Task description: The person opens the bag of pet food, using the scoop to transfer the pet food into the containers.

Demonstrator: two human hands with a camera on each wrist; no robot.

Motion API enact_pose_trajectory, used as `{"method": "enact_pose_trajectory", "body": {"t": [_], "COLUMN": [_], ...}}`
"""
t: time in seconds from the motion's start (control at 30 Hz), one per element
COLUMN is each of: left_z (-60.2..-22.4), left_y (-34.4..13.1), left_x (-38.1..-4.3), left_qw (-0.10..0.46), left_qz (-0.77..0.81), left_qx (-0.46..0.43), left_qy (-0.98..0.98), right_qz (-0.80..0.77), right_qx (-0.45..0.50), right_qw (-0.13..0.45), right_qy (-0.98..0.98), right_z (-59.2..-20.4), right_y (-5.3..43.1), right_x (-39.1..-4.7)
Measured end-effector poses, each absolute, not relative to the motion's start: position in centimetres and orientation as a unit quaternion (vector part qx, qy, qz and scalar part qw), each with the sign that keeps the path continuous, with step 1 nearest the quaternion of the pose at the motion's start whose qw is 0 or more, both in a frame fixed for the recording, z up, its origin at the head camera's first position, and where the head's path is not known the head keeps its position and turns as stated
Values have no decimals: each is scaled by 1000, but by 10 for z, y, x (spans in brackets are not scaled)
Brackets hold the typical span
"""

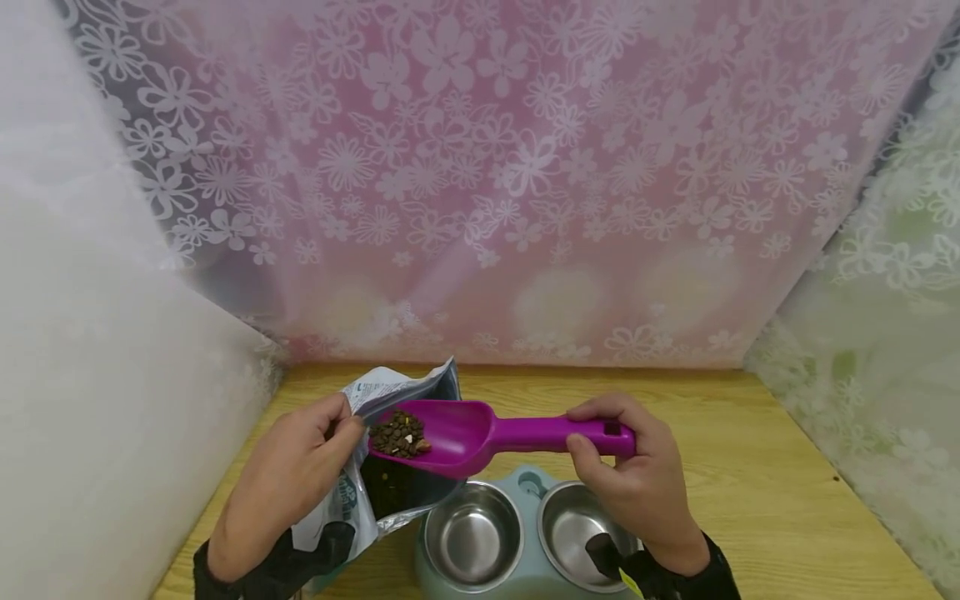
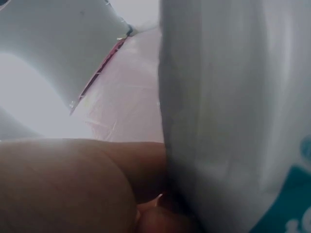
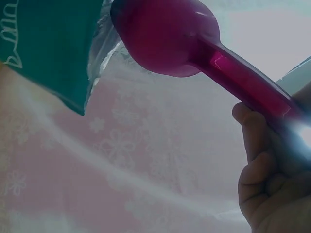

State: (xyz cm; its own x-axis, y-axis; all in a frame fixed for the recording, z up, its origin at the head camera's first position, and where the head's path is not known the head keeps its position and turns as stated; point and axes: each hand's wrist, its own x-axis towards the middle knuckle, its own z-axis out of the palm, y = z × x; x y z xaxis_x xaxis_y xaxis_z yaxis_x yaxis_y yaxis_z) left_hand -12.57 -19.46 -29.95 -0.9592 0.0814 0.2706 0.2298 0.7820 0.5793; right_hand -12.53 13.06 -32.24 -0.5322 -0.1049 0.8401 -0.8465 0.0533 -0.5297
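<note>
My left hand pinches the edge of an open foil bag, white and teal outside and silvery within. Dark kibble shows inside the bag's mouth. My right hand grips the handle of a magenta scoop, held level with its tip over the bag's opening. A small heap of brown kibble lies at the scoop's front end. From below, the right wrist view shows the underside of the scoop beside the teal part of the bag. In the left wrist view the bag fills the right side.
Below the scoop stands a pale blue double feeder with two steel bowls, the left bowl and the right bowl, which the right hand partly covers. A wooden table lies beneath. Pink floral sheeting hangs behind.
</note>
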Motion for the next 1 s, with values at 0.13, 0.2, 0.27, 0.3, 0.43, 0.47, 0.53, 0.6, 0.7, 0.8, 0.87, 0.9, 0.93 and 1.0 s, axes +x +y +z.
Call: {"method": "enact_pose_trajectory", "body": {"t": [0.13, 0.2, 0.27, 0.3, 0.43, 0.47, 0.53, 0.6, 0.7, 0.8, 0.87, 0.9, 0.93, 1.0], "left_z": [-300, -300, -299, -299, -299, -299, -299, -299, -299, -300, -300, -300, -300, -300], "left_y": [-194, -194, -195, -195, -196, -196, -196, -196, -197, -197, -196, -196, -195, -195], "left_x": [-127, -126, -126, -126, -126, -126, -126, -126, -126, -126, -126, -126, -126, -127], "left_qw": [113, 116, 120, 120, 121, 123, 127, 129, 128, 126, 124, 123, 122, 121], "left_qz": [-317, -316, -313, -312, -310, -310, -309, -307, -306, -305, -306, -307, -307, -308], "left_qx": [-92, -95, -97, -97, -96, -96, -98, -99, -101, -103, -104, -105, -105, -106], "left_qy": [-937, -937, -937, -937, -938, -938, -938, -938, -938, -938, -938, -938, -938, -937], "right_qz": [575, 577, 584, 591, 609, 611, 614, 617, 632, 644, 646, 648, 651, 655], "right_qx": [366, 375, 379, 382, 377, 375, 371, 370, 376, 379, 374, 374, 375, 378], "right_qw": [320, 321, 324, 324, 329, 331, 336, 343, 345, 345, 351, 354, 356, 360], "right_qy": [-658, -651, -640, -633, -616, -614, -610, -603, -583, -568, -565, -561, -555, -547], "right_z": [-324, -324, -323, -322, -323, -323, -321, -319, -314, -309, -305, -304, -302, -301], "right_y": [138, 142, 145, 147, 162, 166, 173, 180, 188, 195, 200, 203, 206, 213], "right_x": [-122, -122, -121, -121, -117, -115, -110, -106, -99, -91, -85, -82, -79, -74]}}
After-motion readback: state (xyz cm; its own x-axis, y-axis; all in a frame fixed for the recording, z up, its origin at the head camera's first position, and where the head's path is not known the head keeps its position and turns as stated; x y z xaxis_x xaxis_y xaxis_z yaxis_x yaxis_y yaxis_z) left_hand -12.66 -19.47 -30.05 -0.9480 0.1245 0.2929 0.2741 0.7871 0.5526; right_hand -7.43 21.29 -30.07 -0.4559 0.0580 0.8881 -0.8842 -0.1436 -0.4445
